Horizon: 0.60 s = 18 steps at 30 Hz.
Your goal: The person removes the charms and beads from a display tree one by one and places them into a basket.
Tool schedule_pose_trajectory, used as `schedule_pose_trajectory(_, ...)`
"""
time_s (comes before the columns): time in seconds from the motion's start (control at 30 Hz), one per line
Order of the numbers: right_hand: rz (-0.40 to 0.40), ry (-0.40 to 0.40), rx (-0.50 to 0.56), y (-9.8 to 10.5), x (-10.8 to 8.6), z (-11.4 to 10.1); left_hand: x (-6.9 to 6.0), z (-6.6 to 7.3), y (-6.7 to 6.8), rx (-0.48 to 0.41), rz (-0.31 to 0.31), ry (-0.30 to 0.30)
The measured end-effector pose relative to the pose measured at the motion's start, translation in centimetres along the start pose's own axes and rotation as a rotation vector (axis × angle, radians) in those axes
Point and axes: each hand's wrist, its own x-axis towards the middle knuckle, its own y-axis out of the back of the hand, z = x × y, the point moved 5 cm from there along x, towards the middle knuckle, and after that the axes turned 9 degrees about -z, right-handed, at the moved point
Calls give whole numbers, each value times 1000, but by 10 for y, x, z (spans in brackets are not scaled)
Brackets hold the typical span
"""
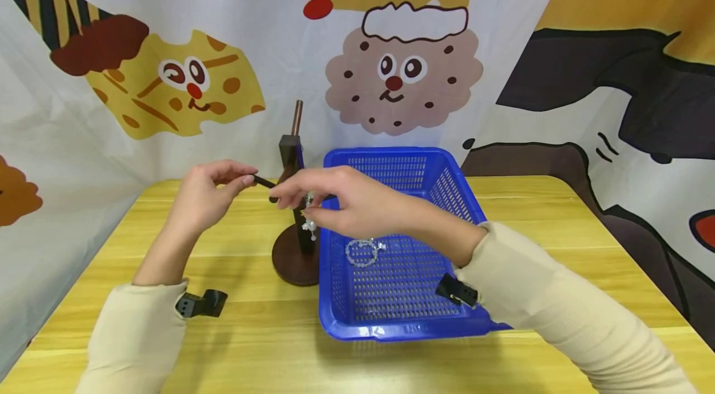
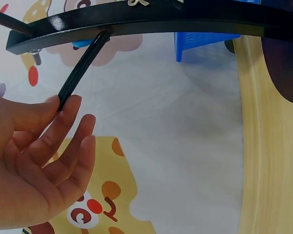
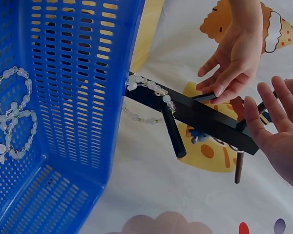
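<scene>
A dark wooden jewelry stand (image 1: 298,195) with a round base rises beside the basket, several pegs sticking out of its post. The thumb and fingertips of my left hand (image 1: 209,198) pinch the end of one black peg (image 2: 83,68). My right hand (image 1: 352,198) reaches across the front of the post, its fingers extended near another peg; in the right wrist view no bracelet shows in that hand (image 3: 288,131). A pale beaded bracelet (image 3: 141,80) hangs on a peg on the basket side. More beaded bracelets (image 3: 27,100) lie in the blue basket (image 3: 100,180).
The blue mesh basket's rim (image 1: 385,333) stands close against the stand's right side. Both sit on a light wooden table (image 1: 246,344). Behind hangs a cloth (image 1: 290,59) printed with cartoon figures.
</scene>
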Motion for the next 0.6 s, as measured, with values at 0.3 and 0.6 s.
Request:
schedule_pose_trajectory(0.3, 24, -4, -11, 8, -6, 3, 1, -1, -1, -5, -7, 18)
schedule_pose_trajectory(0.6, 29, -120, -9, 15, -18, 21, 1, -1, -1, -8, -17, 33)
